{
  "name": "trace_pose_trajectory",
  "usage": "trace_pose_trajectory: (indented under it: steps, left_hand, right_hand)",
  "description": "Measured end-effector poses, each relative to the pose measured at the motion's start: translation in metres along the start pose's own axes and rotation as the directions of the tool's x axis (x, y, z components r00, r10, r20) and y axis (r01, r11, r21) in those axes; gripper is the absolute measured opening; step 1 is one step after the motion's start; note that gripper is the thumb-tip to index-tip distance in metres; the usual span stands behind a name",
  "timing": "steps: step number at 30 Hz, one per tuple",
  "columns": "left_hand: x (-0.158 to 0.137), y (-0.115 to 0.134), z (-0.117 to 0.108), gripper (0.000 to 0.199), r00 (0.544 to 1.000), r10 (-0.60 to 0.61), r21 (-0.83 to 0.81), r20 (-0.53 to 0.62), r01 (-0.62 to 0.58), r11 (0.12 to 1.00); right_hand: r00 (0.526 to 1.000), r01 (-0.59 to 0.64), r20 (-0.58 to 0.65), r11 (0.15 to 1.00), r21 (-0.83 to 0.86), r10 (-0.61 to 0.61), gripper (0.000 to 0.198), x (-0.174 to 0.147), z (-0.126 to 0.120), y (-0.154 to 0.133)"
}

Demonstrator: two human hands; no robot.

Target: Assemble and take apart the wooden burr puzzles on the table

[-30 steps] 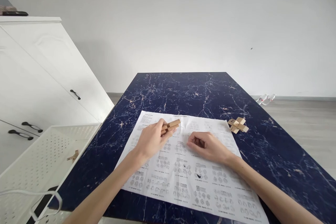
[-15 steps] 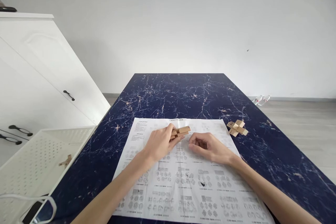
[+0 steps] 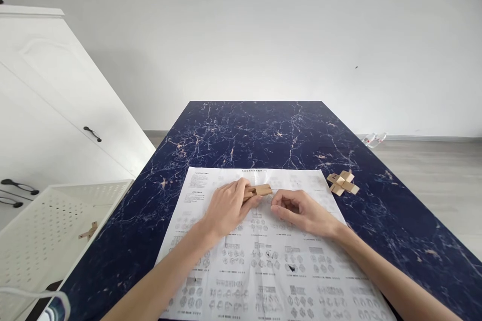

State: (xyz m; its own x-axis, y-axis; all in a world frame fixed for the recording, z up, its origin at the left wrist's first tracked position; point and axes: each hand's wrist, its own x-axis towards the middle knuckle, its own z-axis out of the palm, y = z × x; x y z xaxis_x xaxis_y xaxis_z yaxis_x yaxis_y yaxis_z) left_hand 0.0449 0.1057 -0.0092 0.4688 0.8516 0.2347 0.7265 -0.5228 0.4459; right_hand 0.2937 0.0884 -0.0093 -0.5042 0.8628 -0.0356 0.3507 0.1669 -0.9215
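My left hand [image 3: 230, 206] is closed round notched wooden puzzle pieces [image 3: 263, 190], held just above the printed sheet. Their right ends stick out past my thumb and fingertips; the rest is covered by my hand. To the right, my right hand [image 3: 301, 212] rests on the paper with its fingers curled and the thumb pressed near them. What it holds, if anything, is hidden. Beneath both hands lies the creased instruction sheet [image 3: 203, 241], full of small diagrams. A cross-shaped wooden interlocking puzzle [image 3: 343, 183] marked with a dark character sits by the sheet's upper right edge.
The table [image 3: 252, 133] has a dark blue marbled top. At the left a white perforated basket [image 3: 35, 225] holds a small wooden cross piece [image 3: 88, 230], with a white cable [image 3: 41, 292] nearby. Behind it stands a white cabinet [image 3: 56, 85]. Clear bottles [image 3: 374, 140] lie on the floor at right.
The wooden pieces have turned within my left hand, so a broader face shows and the gap between them looks narrower. My right hand stays nearly in place. The view has shifted slightly.
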Motion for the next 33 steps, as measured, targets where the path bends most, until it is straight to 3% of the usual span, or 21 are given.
trace_pose_trajectory:
  steps: [7,17,21,28,33]
  left_hand:
    - [0.002,-0.005,-0.008,0.031,0.98,-0.196,-0.316,-0.017,0.18,0.931]
    - [0.004,-0.002,-0.016,0.029,0.904,-0.379,-0.493,-0.198,0.242,0.836]
    - [0.002,0.002,-0.018,0.031,0.902,-0.405,-0.663,-0.148,0.213,0.718]
    - [0.004,-0.001,-0.021,0.045,0.902,-0.432,-0.817,0.009,0.255,0.516]
    - [0.007,-0.009,-0.018,0.049,0.897,-0.441,-0.911,0.031,0.207,0.358]
  right_hand:
    - [1.0,-0.03,0.0,0.999,-0.025,0.03,0.025,0.0,0.002,0.0]
    - [0.999,-0.045,-0.008,0.998,-0.052,0.044,0.024,0.0,0.003,-0.002]
    - [0.999,-0.045,-0.013,0.996,-0.08,0.044,0.025,0.0,0.004,0.0]
    - [0.997,-0.058,-0.048,0.993,-0.105,0.053,0.029,0.003,0.004,-0.005]
    - [0.986,0.089,-0.109,0.949,-0.302,-0.127,0.02,0.012,0.015,-0.019]
